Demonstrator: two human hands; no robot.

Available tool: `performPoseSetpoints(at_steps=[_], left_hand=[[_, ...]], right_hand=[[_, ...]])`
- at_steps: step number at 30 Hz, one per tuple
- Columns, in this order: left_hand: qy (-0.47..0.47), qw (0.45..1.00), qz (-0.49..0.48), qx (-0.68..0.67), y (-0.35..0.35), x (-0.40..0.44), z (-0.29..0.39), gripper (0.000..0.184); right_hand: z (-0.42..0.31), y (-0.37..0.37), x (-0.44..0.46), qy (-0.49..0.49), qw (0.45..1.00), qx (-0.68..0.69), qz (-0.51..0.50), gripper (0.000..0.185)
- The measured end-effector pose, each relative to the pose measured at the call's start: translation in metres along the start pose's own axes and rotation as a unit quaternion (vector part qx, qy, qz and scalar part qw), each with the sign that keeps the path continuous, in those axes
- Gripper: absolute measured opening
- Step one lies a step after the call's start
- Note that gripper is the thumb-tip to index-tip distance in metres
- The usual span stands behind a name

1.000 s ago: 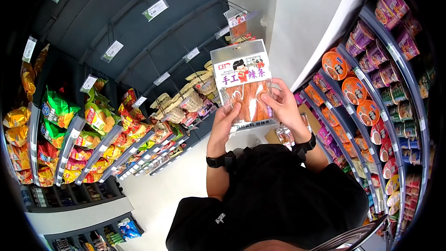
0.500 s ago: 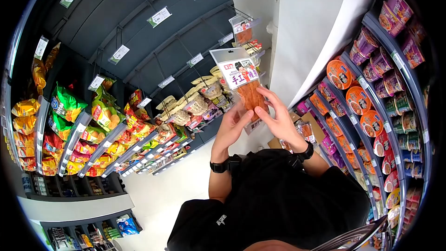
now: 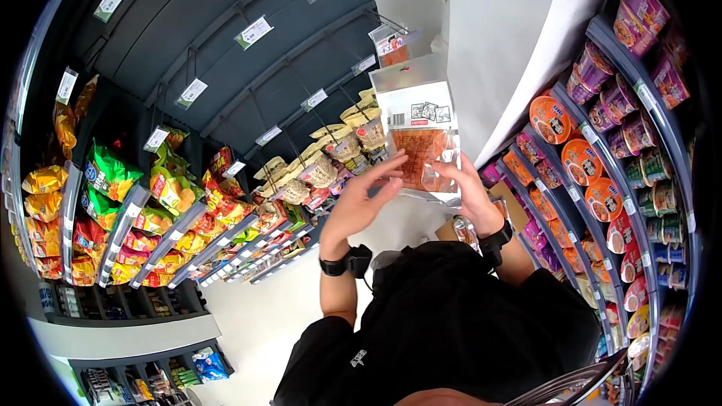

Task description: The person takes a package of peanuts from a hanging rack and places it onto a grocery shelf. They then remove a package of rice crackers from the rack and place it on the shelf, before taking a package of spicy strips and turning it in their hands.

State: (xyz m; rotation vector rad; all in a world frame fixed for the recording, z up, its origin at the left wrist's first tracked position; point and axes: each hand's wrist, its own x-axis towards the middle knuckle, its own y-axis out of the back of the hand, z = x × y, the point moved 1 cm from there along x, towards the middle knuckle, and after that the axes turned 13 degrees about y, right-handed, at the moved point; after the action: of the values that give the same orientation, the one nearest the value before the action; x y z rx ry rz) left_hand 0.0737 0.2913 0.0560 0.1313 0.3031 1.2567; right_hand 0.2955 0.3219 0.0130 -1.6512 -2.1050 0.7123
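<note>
A flat clear packet of reddish-brown snack strips (image 3: 420, 152) is held up in front of me, its back facing me. White panel, barcode and small pictures are at the top, with printed text over the strips. My right hand (image 3: 474, 197) grips its lower right side, thumb across the front and the other fingers mostly behind. Beside the lower left edge is my left hand (image 3: 359, 203), fingers stretched and apart, the tips overlapping the edge in view; whether they touch it I cannot tell. A similar packet (image 3: 392, 46) hangs on a hook behind.
Bagged snacks (image 3: 297, 180) and bright chip bags (image 3: 113, 173) fill racks on the left. Cup noodles (image 3: 580, 162) line curved shelves close on the right. A cardboard box (image 3: 511, 207) stands low beyond my right hand. Hooks with price tags (image 3: 254, 32) project from the dark back panel.
The packet has turned from its printed front to its back and sits slightly further right. My left hand has loosened from it and opened, while the right hand keeps hold.
</note>
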Motion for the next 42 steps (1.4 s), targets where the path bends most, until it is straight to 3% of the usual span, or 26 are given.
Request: performPoseSetpoints(at_steps=[4,7,8,11,14,17,19,25,42], left_hand=[[-0.034,0.999,0.018,-0.01,0.023,0.005,-0.022,0.031],[0.032,0.984,0.151,-0.091,0.027,0.001,-0.044,0.036],[0.034,0.984,0.151,-0.09,0.022,-0.001,-0.047,0.036],[0.074,0.955,0.069,-0.278,0.005,-0.001,-0.062,0.048],[0.063,0.951,0.031,-0.3,-0.005,-0.001,-0.069,0.046],[0.062,0.961,0.06,-0.263,-0.007,0.004,-0.064,0.034],[0.057,0.962,0.061,-0.26,-0.01,0.004,-0.056,0.027],[0.057,0.952,0.1,-0.285,-0.021,0.008,-0.045,0.027],[0.078,0.953,0.082,-0.28,-0.024,0.014,-0.059,0.028]], right_hand=[[-0.007,-0.001,-0.003,-0.023,0.994,0.108,-0.004,0.053],[-0.012,-0.005,-0.016,-0.046,0.991,0.121,0.01,0.052],[-0.01,-0.003,-0.018,-0.061,0.989,0.133,0.019,0.052],[-0.004,0.0,-0.013,-0.07,0.984,0.163,-0.003,0.051],[0.005,0.001,-0.009,-0.072,0.983,0.168,-0.012,0.049],[0.004,0.001,-0.009,-0.064,0.986,0.15,0.022,0.046],[0.022,0.02,0.003,-0.054,0.997,0.057,-0.028,0.041],[0.018,0.023,0.004,0.037,0.993,-0.085,-0.068,0.037],[0.011,0.027,0.008,0.034,0.992,-0.094,-0.083,0.029]])
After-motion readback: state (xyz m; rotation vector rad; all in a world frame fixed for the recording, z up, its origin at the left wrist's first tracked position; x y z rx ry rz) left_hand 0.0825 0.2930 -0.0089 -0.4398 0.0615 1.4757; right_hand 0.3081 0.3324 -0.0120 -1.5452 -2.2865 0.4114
